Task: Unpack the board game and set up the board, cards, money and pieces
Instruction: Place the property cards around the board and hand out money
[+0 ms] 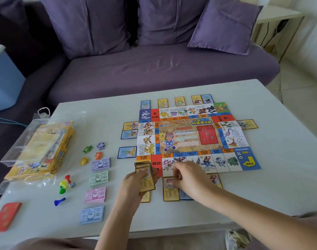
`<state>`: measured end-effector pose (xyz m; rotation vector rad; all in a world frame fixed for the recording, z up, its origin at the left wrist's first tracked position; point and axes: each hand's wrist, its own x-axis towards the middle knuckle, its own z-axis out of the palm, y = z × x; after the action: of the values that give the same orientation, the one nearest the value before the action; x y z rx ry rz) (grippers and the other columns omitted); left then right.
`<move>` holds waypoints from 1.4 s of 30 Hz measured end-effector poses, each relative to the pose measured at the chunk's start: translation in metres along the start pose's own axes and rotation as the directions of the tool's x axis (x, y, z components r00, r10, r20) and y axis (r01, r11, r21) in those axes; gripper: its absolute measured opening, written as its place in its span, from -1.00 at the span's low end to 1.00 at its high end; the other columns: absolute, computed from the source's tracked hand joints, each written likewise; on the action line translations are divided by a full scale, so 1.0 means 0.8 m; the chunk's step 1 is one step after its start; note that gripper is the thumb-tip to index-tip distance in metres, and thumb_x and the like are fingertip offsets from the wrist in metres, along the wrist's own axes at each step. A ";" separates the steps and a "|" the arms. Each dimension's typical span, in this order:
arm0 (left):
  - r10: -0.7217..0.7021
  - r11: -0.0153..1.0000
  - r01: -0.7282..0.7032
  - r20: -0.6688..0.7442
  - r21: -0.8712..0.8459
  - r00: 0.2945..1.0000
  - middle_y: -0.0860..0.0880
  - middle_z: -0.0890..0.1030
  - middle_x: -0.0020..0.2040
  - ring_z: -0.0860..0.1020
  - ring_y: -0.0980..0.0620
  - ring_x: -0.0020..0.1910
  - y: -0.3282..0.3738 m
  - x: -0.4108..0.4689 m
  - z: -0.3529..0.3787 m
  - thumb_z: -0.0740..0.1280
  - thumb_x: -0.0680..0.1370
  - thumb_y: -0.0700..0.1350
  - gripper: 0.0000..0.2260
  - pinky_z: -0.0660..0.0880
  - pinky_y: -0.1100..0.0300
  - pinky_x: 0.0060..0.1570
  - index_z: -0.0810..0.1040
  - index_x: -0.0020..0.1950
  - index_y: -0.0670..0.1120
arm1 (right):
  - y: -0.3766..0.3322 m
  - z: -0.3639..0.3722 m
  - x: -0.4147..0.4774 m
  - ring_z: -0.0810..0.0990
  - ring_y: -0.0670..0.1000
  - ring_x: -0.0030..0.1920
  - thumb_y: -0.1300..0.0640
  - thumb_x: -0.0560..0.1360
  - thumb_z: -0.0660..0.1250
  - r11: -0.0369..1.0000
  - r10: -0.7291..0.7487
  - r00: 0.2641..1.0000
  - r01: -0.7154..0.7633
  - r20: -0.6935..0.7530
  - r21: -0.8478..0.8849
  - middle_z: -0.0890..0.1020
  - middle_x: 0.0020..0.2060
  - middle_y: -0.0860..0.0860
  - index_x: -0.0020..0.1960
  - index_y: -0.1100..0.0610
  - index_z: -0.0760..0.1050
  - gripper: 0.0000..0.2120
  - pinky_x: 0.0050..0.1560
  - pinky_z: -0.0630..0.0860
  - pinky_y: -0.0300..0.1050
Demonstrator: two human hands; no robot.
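The paper game board (190,136) lies unfolded on the white table (289,168), with property cards laid around its edges. My left hand (136,183) grips a small stack of yellow property cards (145,170) at the board's near left corner. My right hand (188,175) pinches the top of a yellow card (170,192) lying flat just below the board's near edge. A blue card (185,195) lies partly hidden under my right wrist. Four stacks of paper money (98,179) lie in a column left of the board, with star tokens (92,152), pawns (64,184) and a die (72,184).
The yellow game box (44,150) lies under a clear plastic lid (18,145) at the table's left. A red card deck (6,216) sits at the near left corner. A purple sofa (154,69) stands behind the table.
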<state>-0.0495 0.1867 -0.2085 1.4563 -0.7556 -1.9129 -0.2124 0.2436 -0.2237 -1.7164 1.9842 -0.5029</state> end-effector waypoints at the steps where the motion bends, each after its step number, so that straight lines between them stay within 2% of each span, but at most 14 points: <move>1: 0.003 1.000 -0.003 0.005 0.001 1.000 -0.20 0.69 -0.15 0.68 -0.09 -0.22 0.000 -0.001 0.000 0.17 0.59 -0.32 -0.80 0.59 0.20 -0.34 0.56 0.10 -0.29 | -0.001 -0.001 0.000 0.44 -0.18 -0.32 0.01 0.45 0.45 1.000 -0.009 1.000 0.009 0.003 0.003 0.48 -0.33 -0.16 -0.17 0.02 0.44 -0.81 -0.35 0.33 -0.34; 3: 0.025 1.000 -0.026 0.023 0.017 0.999 -0.21 0.69 -0.11 0.67 -0.08 -0.21 0.002 -0.003 -0.001 0.17 0.59 -0.30 -0.80 0.59 0.17 -0.28 0.57 0.10 -0.28 | -0.005 -0.006 -0.001 0.46 -0.18 -0.34 0.02 0.45 0.44 0.998 -0.025 1.000 0.025 0.011 0.058 0.52 -0.33 -0.14 -0.18 0.02 0.46 -0.83 -0.35 0.38 -0.32; 6: 0.081 0.995 -0.085 0.077 0.046 0.994 -0.22 0.68 -0.05 0.65 -0.10 -0.17 0.005 -0.010 0.000 0.21 0.60 -0.25 -0.82 0.56 0.09 -0.13 0.57 0.10 -0.24 | -0.014 -0.021 0.001 0.46 -0.17 -0.38 0.04 0.47 0.43 0.954 -0.034 0.999 0.038 -0.017 0.298 0.55 -0.37 -0.08 -0.19 0.05 0.50 -0.86 -0.30 0.44 -0.25; 10: 0.121 0.991 -0.128 0.142 0.042 0.982 -0.17 0.68 -0.15 0.64 -0.07 -0.23 0.007 -0.016 0.006 0.24 0.57 -0.24 -0.85 0.58 0.16 -0.22 0.57 0.05 -0.22 | -0.016 -0.047 0.005 0.54 -0.21 -0.31 0.08 0.54 0.34 0.868 -0.037 0.999 0.038 -0.013 0.495 0.60 -0.31 -0.09 -0.13 0.11 0.58 -0.88 -0.24 0.46 -0.34; 13: 0.154 0.986 -0.161 0.162 0.032 0.975 -0.15 0.68 -0.19 0.65 -0.02 -0.28 0.001 -0.017 0.015 0.29 0.52 -0.27 -0.88 0.59 0.20 -0.32 0.57 0.02 -0.23 | -0.011 -0.053 0.006 0.63 -0.12 -0.23 0.09 0.54 0.33 0.794 -0.024 0.998 -0.019 0.063 0.608 0.67 -0.19 0.00 -0.03 0.15 0.62 -0.85 -0.25 0.50 -0.34; 17: 0.221 0.973 -0.228 0.195 0.018 0.956 -0.25 0.67 -0.05 0.66 -0.09 -0.17 -0.009 -0.020 0.029 0.38 0.38 -0.23 -0.71 0.63 0.12 -0.20 0.57 0.08 -0.26 | -0.007 -0.045 0.004 0.67 -0.09 -0.15 0.13 0.47 0.43 0.764 -0.023 0.989 -0.075 0.143 0.641 0.71 -0.15 -0.03 0.06 0.08 0.63 -0.83 -0.09 0.57 -0.26; 21: 0.184 0.983 -0.183 0.251 -0.026 0.950 -0.20 0.68 -0.12 0.66 -0.03 -0.24 -0.009 -0.023 0.034 0.30 0.46 -0.38 -0.82 0.61 0.20 -0.26 0.57 0.04 -0.27 | -0.003 -0.048 0.003 0.66 -0.08 -0.29 0.25 0.44 0.45 0.699 0.061 0.993 -0.117 0.103 0.706 0.69 -0.27 0.02 -0.07 0.08 0.63 -0.88 -0.16 0.59 -0.24; 23: 0.159 0.985 -0.170 0.299 0.011 0.941 -0.21 0.67 -0.11 0.66 -0.05 -0.21 -0.008 -0.023 0.033 0.25 0.47 -0.48 -0.78 0.60 0.20 -0.24 0.55 0.04 -0.29 | -0.001 -0.053 0.003 0.65 -0.07 -0.31 0.28 0.44 0.44 0.662 0.096 0.990 -0.140 0.102 0.737 0.69 -0.28 0.07 -0.06 0.14 0.61 -0.90 -0.20 0.59 -0.25; 27: 0.164 0.984 -0.178 0.309 0.018 0.937 -0.18 0.69 -0.11 0.67 -0.03 -0.19 -0.007 -0.024 0.031 0.24 0.48 -0.47 -0.79 0.59 0.23 -0.25 0.55 0.05 -0.29 | 0.000 -0.058 0.003 0.65 -0.03 -0.29 0.30 0.45 0.43 0.615 0.114 0.987 -0.156 0.109 0.773 0.67 -0.31 0.08 -0.01 0.23 0.59 -0.87 -0.23 0.58 -0.25; 29: 0.200 0.980 -0.198 0.266 -0.037 0.943 -0.20 0.68 -0.06 0.68 -0.04 -0.15 -0.006 -0.022 0.032 0.26 0.47 -0.43 -0.77 0.59 0.23 -0.24 0.53 0.10 -0.30 | 0.001 -0.060 0.004 0.65 0.00 -0.27 0.29 0.44 0.44 0.638 0.112 0.988 -0.156 0.110 0.754 0.68 -0.27 0.11 0.04 0.24 0.58 -0.82 -0.18 0.60 -0.20; 32: 0.249 0.964 -0.227 0.174 -0.136 0.953 -0.24 0.66 0.00 0.67 -0.09 -0.12 -0.005 -0.013 0.032 0.28 0.46 -0.41 -0.71 0.60 0.21 -0.24 0.49 0.18 -0.35 | 0.000 -0.062 0.005 0.67 0.01 -0.24 0.19 0.42 0.48 0.786 0.022 0.985 -0.123 0.172 0.605 0.70 -0.23 0.08 0.09 0.15 0.56 -0.74 -0.11 0.57 -0.17; 36: 0.286 0.957 -0.277 0.126 -0.084 0.950 -0.26 0.66 -0.03 0.67 -0.12 -0.15 -0.003 -0.008 0.029 0.36 0.38 -0.35 -0.69 0.61 0.18 -0.24 0.53 0.12 -0.34 | -0.001 -0.055 0.005 0.68 0.07 -0.15 0.10 0.44 0.47 0.850 -0.029 0.972 -0.098 0.231 0.517 0.71 -0.18 0.07 0.09 0.04 0.54 -0.76 -0.02 0.56 0.00; 39: 0.299 0.954 -0.300 0.112 -0.001 0.948 -0.26 0.67 -0.05 0.67 -0.12 -0.16 0.000 -0.007 0.025 0.38 0.39 -0.36 -0.77 0.61 0.19 -0.23 0.56 0.03 -0.30 | 0.000 -0.054 0.008 0.64 -0.16 -0.22 0.06 0.53 0.36 0.852 -0.012 0.988 -0.072 0.156 0.519 0.69 -0.20 -0.04 0.06 0.06 0.59 -0.86 -0.08 0.55 -0.19; 42: 0.286 0.956 -0.291 0.108 0.027 0.952 -0.19 0.69 -0.13 0.68 -0.06 -0.20 0.006 -0.006 0.025 0.35 0.46 -0.31 -0.87 0.59 0.23 -0.27 0.57 0.00 -0.27 | 0.002 -0.056 0.016 0.57 -0.26 -0.28 0.10 0.50 0.39 0.877 0.000 0.998 -0.027 0.057 0.479 0.65 -0.25 -0.14 0.00 0.08 0.65 -0.88 -0.20 0.47 -0.40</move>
<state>-0.0669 0.1889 -0.1970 1.2020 -1.0047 -1.7648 -0.2403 0.2298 -0.1889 -1.3844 1.6487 -0.8526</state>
